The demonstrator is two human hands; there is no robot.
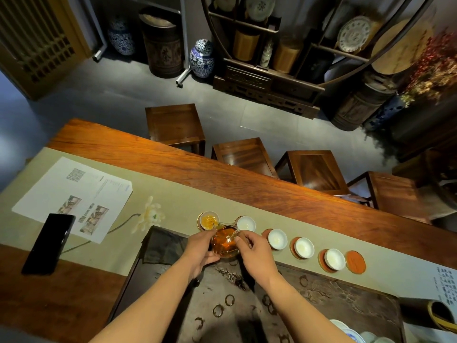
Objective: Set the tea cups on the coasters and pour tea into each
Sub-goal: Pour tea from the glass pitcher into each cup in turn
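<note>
Both hands grip the glass pitcher (225,243) of amber tea: left hand (200,251) closed around its body from the left, right hand (252,251) pinching the handle side with fingertips, likely to steady the tilt. Pitcher is tipped left, spout over the leftmost cup (209,220), which already shows golden tea; this looks like the first pour in progress.

Five white cups in a diagonal row on the grey-green table runner (173,194). Second cup (246,223) sits just behind the pitcher, empty, coaster under it hard to see. Third cup (277,238), fourth cup (304,247) and fifth cup (334,259) each rest on an orange coaster, off-centre so a crescent of coaster shows at left; all look empty. One spare coaster (355,261) lies bare just beside the fifth cup. Row spacing keeps cups within easy reach for pouring left to right.

Pitcher hangs over the far edge of the dark carved tea tray (346,293), probably so drips land there; wet rings mark its surface. Dark cloth (165,246) lies at the tray's left. Further left on the runner: white flower (149,216), printed sheet (74,194), black phone (48,243). Wooden stools (247,154) stand beyond the table.
</note>
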